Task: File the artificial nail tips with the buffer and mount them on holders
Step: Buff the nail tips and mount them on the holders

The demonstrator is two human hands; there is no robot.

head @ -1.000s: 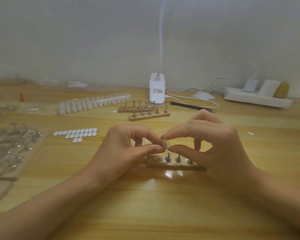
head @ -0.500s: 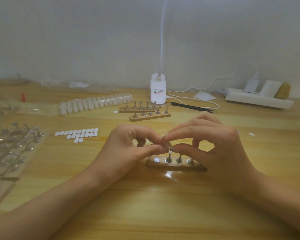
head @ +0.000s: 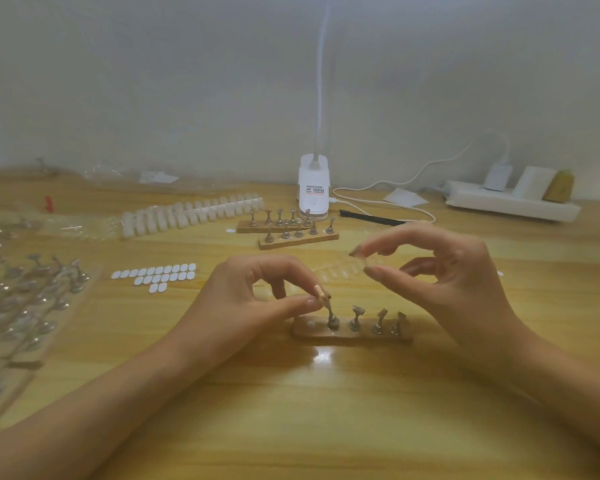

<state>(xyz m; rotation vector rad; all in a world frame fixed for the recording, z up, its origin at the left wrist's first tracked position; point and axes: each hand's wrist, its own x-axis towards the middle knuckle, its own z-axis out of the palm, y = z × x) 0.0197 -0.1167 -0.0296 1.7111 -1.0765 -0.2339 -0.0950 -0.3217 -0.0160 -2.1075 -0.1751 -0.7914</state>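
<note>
PHOTOGRAPHER: Lifted away within the last half second, the right grip (head: 458, 282) now hangs up and to the right of the wooden base (head: 352, 336), where both hands had met over one stem. The left grip (head: 257, 299) has stayed put.

EDITOR: Holding what?

PHOTOGRAPHER: Head view, the only one. Left thumb and forefinger are clamped on a nail tip (head: 321, 293), which sits on top of a metal holder (head: 332, 318) standing in that base, mid-counter (head: 291, 410). Three more holders (head: 378, 323) stand to its right in the same row. I cannot tell if they carry tips.

EDITOR: And the right?

PHOTOGRAPHER: Its thumb and forefinger are a little apart, just above a clear strip of tips (head: 333, 271) lying beyond the base. Whether a clear tip sits between them, I cannot tell.

EDITOR: Which step is this?

PHOTOGRAPHER: Mounting, by my reading: the tip is being seated on its stem. No buffer is in either hand.

EDITOR: What comes next?

PHOTOGRAPHER: Likely a gentle release by the left, straight off, so the tip is not tugged loose. Then a fresh tip needs filing. The base's left end shows a spot with no stem.

EDITOR: Surroundings?

PHOTOGRAPHER: White sticky pads (head: 156, 273) lie left of the hands, two more bases with holders (head: 291, 230) sit beyond them, and a lamp base (head: 314, 192) stands at the far edge.
</note>
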